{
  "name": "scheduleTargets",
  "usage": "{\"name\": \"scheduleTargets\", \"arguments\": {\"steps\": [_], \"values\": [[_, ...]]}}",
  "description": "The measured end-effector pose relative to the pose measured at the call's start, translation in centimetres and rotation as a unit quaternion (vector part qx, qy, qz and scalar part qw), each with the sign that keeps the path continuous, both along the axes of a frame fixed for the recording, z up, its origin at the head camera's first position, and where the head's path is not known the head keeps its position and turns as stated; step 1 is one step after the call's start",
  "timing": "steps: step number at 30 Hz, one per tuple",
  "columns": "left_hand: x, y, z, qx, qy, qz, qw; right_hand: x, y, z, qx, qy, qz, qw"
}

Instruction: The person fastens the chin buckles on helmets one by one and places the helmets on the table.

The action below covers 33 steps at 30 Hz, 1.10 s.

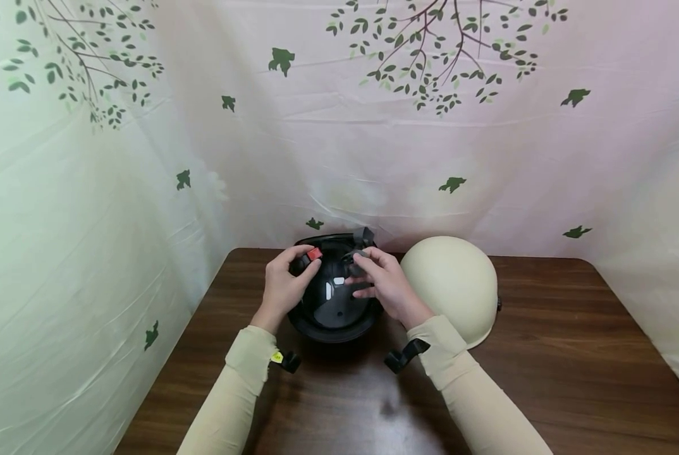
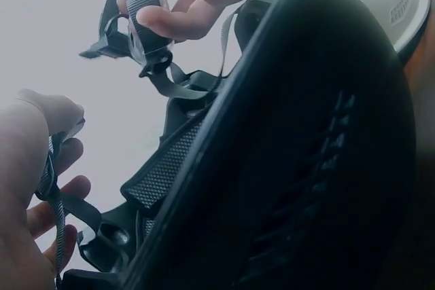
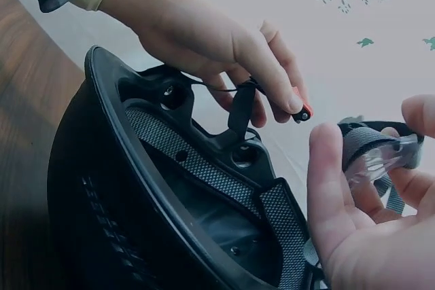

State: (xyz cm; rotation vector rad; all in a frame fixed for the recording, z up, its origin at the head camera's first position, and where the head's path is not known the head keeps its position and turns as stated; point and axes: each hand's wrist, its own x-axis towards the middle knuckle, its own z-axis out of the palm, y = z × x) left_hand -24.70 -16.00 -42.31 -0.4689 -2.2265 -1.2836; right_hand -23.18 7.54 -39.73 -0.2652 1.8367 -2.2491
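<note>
A black helmet [image 1: 339, 319] lies upside down on the table, its padded inside facing up. Over its left rim my left hand [image 1: 282, 284] pinches a red and black buckle [image 1: 315, 254] at the end of a dark strap. Above the opposite rim, my right hand [image 1: 389, 285] holds the other chin strap [image 2: 143, 8] between thumb and fingers. Clear plastic [image 3: 374, 157] is wrapped around that strap, and a black buckle end [image 2: 112, 47] sticks out from it. The two strap ends are apart. Webbing [image 3: 240, 110] runs from the left hand down to the helmet's inner frame.
A cream helmet [image 1: 450, 284] rests dome up on the brown wooden table [image 1: 567, 335], just right of the black one. A curtain [image 1: 317, 151] with leaf and bird prints hangs behind the table and along both sides. Each wrist wears a black camera band [image 1: 408, 355].
</note>
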Motion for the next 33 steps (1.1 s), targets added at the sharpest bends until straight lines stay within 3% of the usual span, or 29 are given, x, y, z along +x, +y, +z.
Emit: {"name": "scheduleTargets", "arguments": {"steps": [9, 22, 33], "values": [[-0.10, -0.12, -0.12, 0.006, -0.008, 0.005, 0.9999, -0.01, -0.03, -0.11, 0.035, 0.025, 0.014, 0.9990], [-0.26, -0.06, -0.37, 0.004, -0.014, 0.008, 0.9999, 0.00, -0.18, -0.15, 0.093, 0.064, -0.054, 0.9921], [-0.40, -0.23, -0.68, 0.008, -0.019, 0.007, 0.9998, 0.29, 0.05, -0.06, 0.043, 0.070, -0.004, 0.9966]]}}
